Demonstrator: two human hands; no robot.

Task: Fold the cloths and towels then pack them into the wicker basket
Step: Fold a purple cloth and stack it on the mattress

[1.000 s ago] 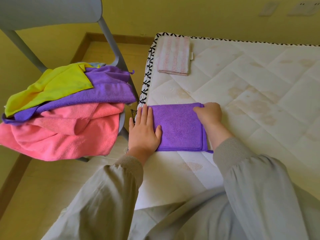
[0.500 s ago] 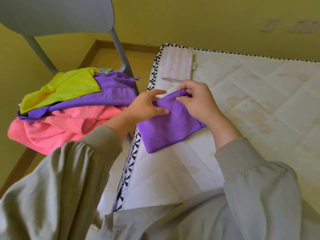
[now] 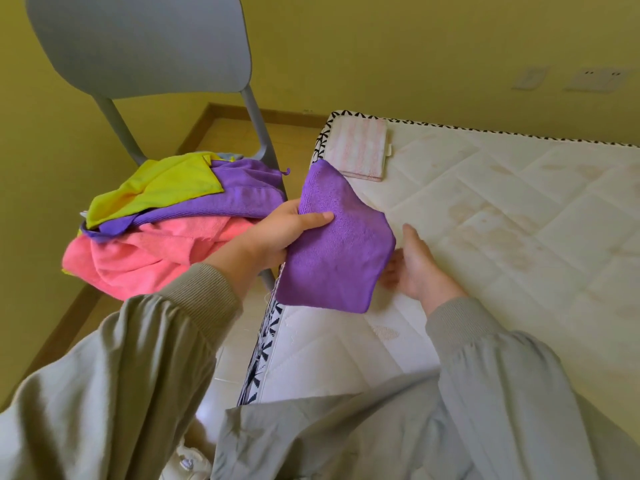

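Observation:
A folded purple cloth is lifted off the mattress, above its left edge. My left hand grips it at its left side, thumb on top. My right hand sits just right of the cloth near its lower right corner, palm turned toward it; its fingertips are hidden behind the cloth, so contact is unclear. A folded pink-striped white towel lies at the mattress's far left corner. On the chair seat lies a heap with a yellow cloth, a purple towel and a pink towel. No wicker basket is in view.
A white quilted mattress with black-and-white edging fills the right side. A grey chair stands to its left against the yellow wall. Between chair and mattress is a strip of pale floor. My grey sleeves and lap fill the foreground.
The folded purple cloth lay flat on the mattress under both hands; both hands then picked it up, and now my left hand holds it raised while my right hand has dropped beside it.

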